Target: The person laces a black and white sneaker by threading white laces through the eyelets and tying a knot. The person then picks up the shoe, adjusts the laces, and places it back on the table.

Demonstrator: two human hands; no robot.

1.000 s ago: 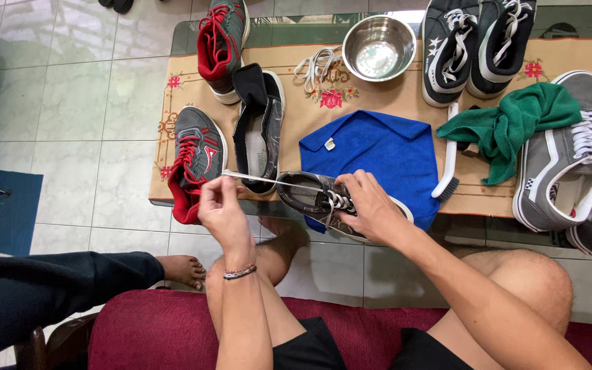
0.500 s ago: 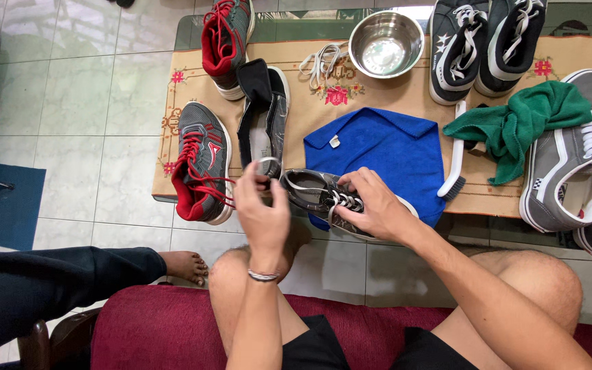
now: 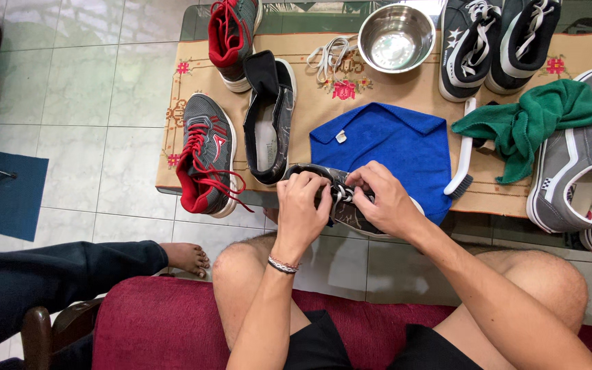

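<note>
Both hands meet on a dark patterned shoe (image 3: 351, 216) held at the near edge of the low table. My left hand (image 3: 301, 205) grips its front part and pinches at the lace area. My right hand (image 3: 381, 200) covers the shoe's middle, fingers on the white lace (image 3: 340, 195). The shoe lies partly over a blue cloth (image 3: 385, 140). Most of the shoe is hidden under my fingers.
On the table (image 3: 310, 92): a laceless black shoe (image 3: 270, 120), two grey-and-red sneakers (image 3: 205, 154), loose white laces (image 3: 330, 53), a steel bowl (image 3: 397, 38), dark sneakers (image 3: 498, 41), a white brush (image 3: 462, 154), a green cloth (image 3: 532, 123), grey shoes (image 3: 580, 157). Another person's leg and bare foot (image 3: 183, 257) lie left.
My left hand, which had the lace pulled out to the left, came back right to the shoe. Both hands now sit together on it.
</note>
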